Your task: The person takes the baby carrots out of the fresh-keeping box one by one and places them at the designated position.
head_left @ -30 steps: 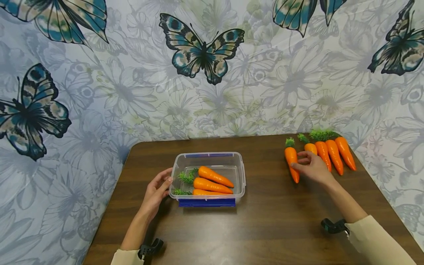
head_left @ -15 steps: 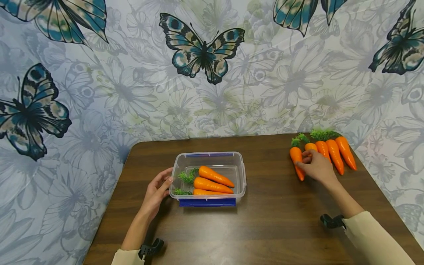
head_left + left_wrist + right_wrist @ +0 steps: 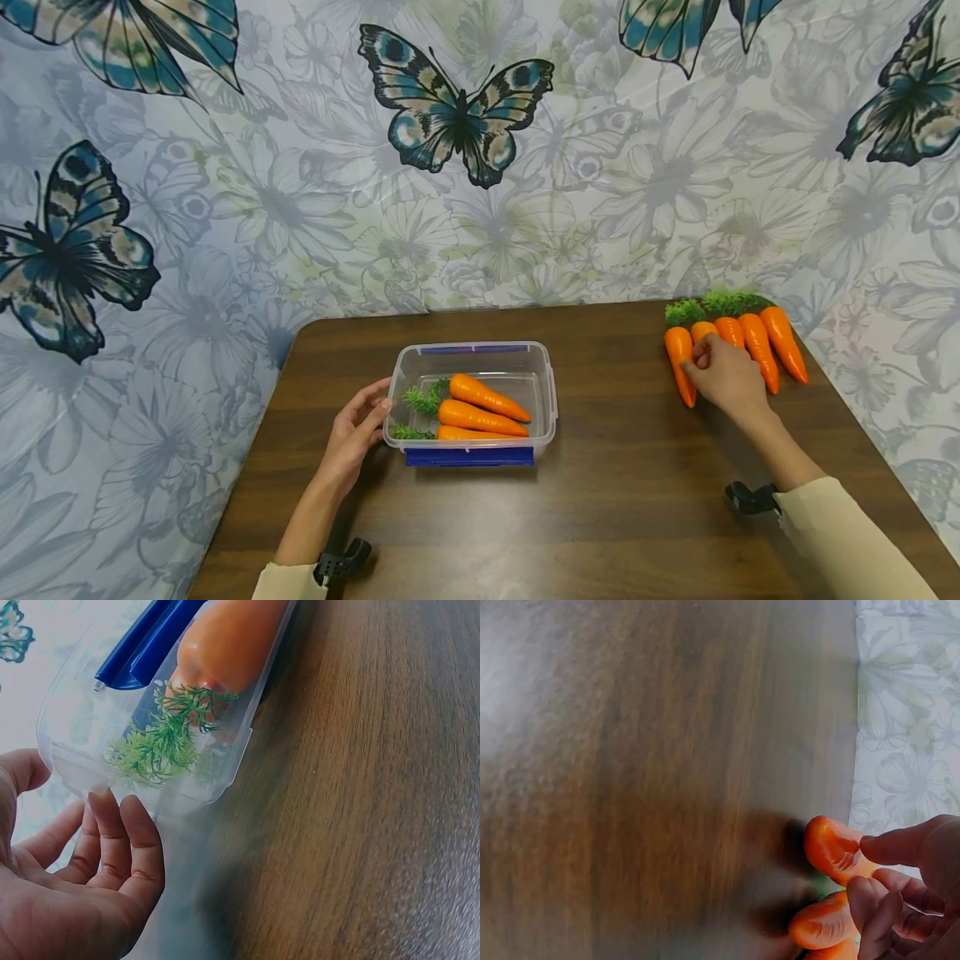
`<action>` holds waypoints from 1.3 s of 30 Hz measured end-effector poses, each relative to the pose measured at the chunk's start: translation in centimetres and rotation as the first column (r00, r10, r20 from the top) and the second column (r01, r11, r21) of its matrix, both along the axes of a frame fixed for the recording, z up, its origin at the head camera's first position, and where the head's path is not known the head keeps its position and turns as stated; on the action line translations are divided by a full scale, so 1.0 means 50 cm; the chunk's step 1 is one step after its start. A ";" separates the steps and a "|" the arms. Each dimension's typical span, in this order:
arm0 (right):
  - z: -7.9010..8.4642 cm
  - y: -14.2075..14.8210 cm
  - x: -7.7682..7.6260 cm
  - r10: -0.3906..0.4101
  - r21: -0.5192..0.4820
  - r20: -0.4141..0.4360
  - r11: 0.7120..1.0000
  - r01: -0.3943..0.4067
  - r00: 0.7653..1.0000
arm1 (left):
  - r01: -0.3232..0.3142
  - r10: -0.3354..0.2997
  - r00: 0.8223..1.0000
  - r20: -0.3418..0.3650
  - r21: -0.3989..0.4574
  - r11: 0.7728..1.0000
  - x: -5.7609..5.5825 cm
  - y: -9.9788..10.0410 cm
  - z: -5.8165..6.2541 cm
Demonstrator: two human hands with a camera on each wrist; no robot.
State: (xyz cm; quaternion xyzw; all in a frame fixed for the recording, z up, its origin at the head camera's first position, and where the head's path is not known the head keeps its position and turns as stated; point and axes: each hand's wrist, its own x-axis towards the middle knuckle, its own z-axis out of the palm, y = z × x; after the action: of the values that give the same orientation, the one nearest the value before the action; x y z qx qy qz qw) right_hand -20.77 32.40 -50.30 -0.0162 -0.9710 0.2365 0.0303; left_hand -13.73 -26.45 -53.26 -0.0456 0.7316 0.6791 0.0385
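Against the left end of a clear plastic container point(image 3: 542, 392) rests my left hand point(image 3: 356, 429). Its thumb and bent fingers touch the outside of the rim and wall. Inside lie three orange carrots point(image 3: 487, 398) with green tops. My right hand point(image 3: 729, 379) is at the row of carrots on the right. It holds the leftmost carrot point(image 3: 678, 354), thumb on its side and curled fingers to its right. A neighbouring carrot point(image 3: 703, 331) is partly hidden by the hand. In the right wrist view, the thumb touches one carrot point(image 3: 829, 844); another carrot point(image 3: 817, 928) lies below it.
Several more carrots point(image 3: 783, 343) lie side by side at the back right, close to the table edge. The container's blue front latch point(image 3: 469, 457) hangs down. Behind the wooden table point(image 3: 600, 517) is a butterfly-patterned backdrop point(image 3: 480, 242).
My right hand and the leftmost carrot have shifted right, bringing that carrot up beside its neighbour, their green tops now together. My left hand and the container have stayed in place.
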 end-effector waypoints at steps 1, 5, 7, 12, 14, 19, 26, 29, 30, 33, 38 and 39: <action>0.000 0.001 0.000 -0.002 0.004 -0.011 1.000 0.002 1.000 | -0.001 0.001 1.000 0.000 -0.003 1.000 0.000 -0.001 0.000; 0.000 0.000 0.000 0.014 0.024 -0.033 1.000 -0.013 0.999 | -0.004 0.004 1.000 0.003 -0.010 1.000 0.003 -0.002 0.001; 0.000 -0.002 0.001 0.029 0.037 -0.040 0.999 -0.027 0.999 | -0.003 0.003 1.000 0.002 -0.012 1.000 0.004 -0.003 0.000; -0.007 -0.010 0.003 0.063 0.073 -0.054 0.996 -0.059 0.997 | 0.000 0.000 1.000 0.001 -0.009 1.000 0.005 -0.004 -0.001; -0.012 -0.011 0.004 0.087 0.088 -0.065 0.993 -0.081 0.994 | -0.001 0.001 1.000 0.002 -0.009 1.000 0.005 -0.004 0.000; -0.026 -0.012 0.007 0.151 0.148 -0.112 0.980 -0.134 0.982 | -0.003 0.004 1.000 0.007 -0.009 1.000 0.004 -0.003 0.001; -0.028 -0.013 0.004 0.128 0.165 -0.057 0.979 -0.117 0.990 | -0.005 0.005 1.000 0.007 -0.006 1.000 0.004 -0.001 0.002; -0.028 -0.009 0.001 0.130 0.159 -0.036 0.980 -0.123 0.991 | -0.006 0.006 1.000 0.010 -0.007 1.000 0.004 0.000 0.001; -0.028 -0.008 0.001 0.130 0.157 -0.028 0.980 -0.124 0.991 | -0.006 0.006 1.000 0.010 -0.008 1.000 0.004 -0.001 0.001; -0.029 -0.004 0.002 0.129 0.144 -0.013 0.982 -0.126 0.992 | -0.003 0.003 1.000 0.010 -0.007 1.000 0.003 -0.001 -0.001; -0.029 -0.005 0.003 0.135 0.111 -0.027 0.985 -0.131 0.991 | 0.004 -0.004 1.000 0.004 -0.010 1.000 0.002 -0.002 -0.001; -0.028 -0.006 0.003 0.134 0.104 -0.031 0.986 -0.130 0.990 | 0.005 -0.005 1.000 0.003 -0.012 1.000 0.001 -0.002 -0.001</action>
State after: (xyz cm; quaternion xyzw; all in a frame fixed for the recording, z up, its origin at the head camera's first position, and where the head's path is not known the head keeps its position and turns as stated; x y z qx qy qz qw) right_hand -20.64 32.09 -51.70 0.0543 -0.9800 0.1882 0.0337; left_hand -13.67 -26.55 -53.29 -0.0452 0.7357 0.6746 0.0409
